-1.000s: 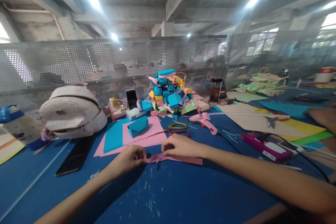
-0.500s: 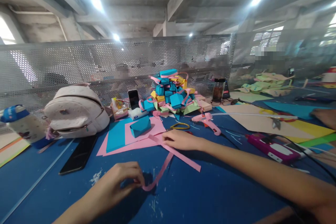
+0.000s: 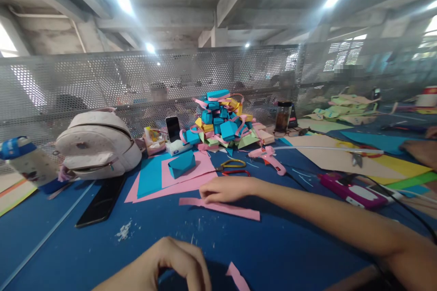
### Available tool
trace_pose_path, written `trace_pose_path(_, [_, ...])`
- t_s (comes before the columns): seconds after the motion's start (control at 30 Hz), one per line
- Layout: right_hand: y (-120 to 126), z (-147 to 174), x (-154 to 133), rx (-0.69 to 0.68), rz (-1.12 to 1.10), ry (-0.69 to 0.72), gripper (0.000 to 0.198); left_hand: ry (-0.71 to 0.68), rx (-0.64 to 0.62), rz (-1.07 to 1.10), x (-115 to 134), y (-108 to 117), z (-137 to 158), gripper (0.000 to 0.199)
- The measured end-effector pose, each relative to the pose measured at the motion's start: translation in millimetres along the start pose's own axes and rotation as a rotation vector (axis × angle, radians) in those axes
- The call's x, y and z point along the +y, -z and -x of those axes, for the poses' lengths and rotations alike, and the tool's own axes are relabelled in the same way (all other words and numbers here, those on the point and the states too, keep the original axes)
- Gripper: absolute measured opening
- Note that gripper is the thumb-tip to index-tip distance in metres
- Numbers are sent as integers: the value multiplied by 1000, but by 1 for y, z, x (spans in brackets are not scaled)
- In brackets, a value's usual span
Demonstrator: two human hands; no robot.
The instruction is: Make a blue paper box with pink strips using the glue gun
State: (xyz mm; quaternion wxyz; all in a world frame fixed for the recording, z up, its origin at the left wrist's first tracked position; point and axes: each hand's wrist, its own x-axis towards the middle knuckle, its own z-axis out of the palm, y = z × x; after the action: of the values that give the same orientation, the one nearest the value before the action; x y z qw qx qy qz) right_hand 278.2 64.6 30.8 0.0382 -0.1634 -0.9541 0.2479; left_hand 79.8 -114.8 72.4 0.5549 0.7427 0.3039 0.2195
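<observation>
My right hand [image 3: 227, 189] reaches across the table, fingers curled onto a pink paper strip [image 3: 241, 211] that lies flat. Close to the bottom edge is my left hand [image 3: 180, 259], its fingers bent inward and their tips cut off by the frame. A second pink paper strip [image 3: 237, 276] trails beside it and runs out of view; the pinch itself is hidden. Scissors [image 3: 235, 163] with yellow and red handles lie just beyond my right hand. A folded blue paper piece [image 3: 182, 165] rests on pink and blue paper sheets [image 3: 150, 177].
Behind stands a heap of folded blue, yellow and pink paper pieces [image 3: 228, 129]. A pink glue gun [image 3: 271, 159] and a purple device [image 3: 351, 191] are to the right. At left are a black phone [image 3: 102, 202], a white backpack [image 3: 99, 145] and a bottle [image 3: 29, 163]. Another person's hand [image 3: 421, 152] shows far right.
My left hand has moved down and right, and its strip has come away from the other one. My right hand shifted slightly left and nearer; its strip turned flatter, uncovering the scissors.
</observation>
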Motion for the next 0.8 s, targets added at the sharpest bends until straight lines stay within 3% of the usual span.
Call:
trace_pose_path(0.07, [-6,-1,-10,19,-72,32,10,-57,74,-11,-5,2,-4,33])
trace_pose_path(0.2, [-14,0,-28,52,-271,103,30,-134,343,-51,-21,15,-8,34])
trace_pose_path(0.3, [-15,9,-33,-53,-533,142,54,-121,526,-147,-30,27,-4,42])
trace_pose_path(0.37, [-15,19,-32,-140,-802,110,49,-98,603,-209,-32,33,0,47])
trace_pose_path(0.47, [-21,33,-25,-177,-1034,0,41,-118,530,-176,-29,32,5,57])
trace_pose_path(0.57, [-33,42,-20,-254,-1064,-75,42,-124,219,-54,-26,20,3,60])
trace_pose_path(0.63, [-40,44,-19,-324,-1095,-92,42,-39,91,-19,-28,10,-2,57])
trace_pose_path(0.7, [-43,42,-18,-287,-1096,-94,44,55,105,-54,-36,5,-10,53])
trace_pose_path(0.8, [-41,35,-10,-71,-1023,-126,44,96,220,-140,-54,13,-24,52])
